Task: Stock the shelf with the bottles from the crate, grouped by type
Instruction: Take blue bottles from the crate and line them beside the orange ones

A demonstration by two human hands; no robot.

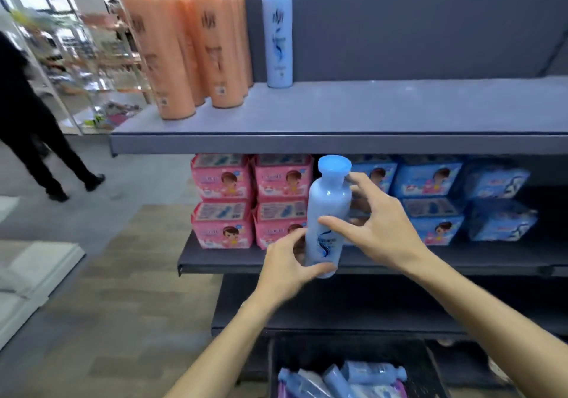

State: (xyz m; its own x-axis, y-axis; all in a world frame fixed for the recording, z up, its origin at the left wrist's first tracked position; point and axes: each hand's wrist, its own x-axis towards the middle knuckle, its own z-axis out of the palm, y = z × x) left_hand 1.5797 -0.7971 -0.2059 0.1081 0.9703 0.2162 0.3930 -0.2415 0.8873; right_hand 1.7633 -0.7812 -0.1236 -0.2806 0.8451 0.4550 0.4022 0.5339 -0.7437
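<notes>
Both hands raised, left [287, 264] low, right [376, 228] higher, fingers curled

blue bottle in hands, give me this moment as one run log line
left hand: grips blue bottle base | right hand: grips its side | top shelf: one blue bottle beside orange bottles | crate: more bottles

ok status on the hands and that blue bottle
Left hand grips blue bottle low, right hand pinches it higher. Bottle upright, below top shelf. Nothing blocking.
</notes>
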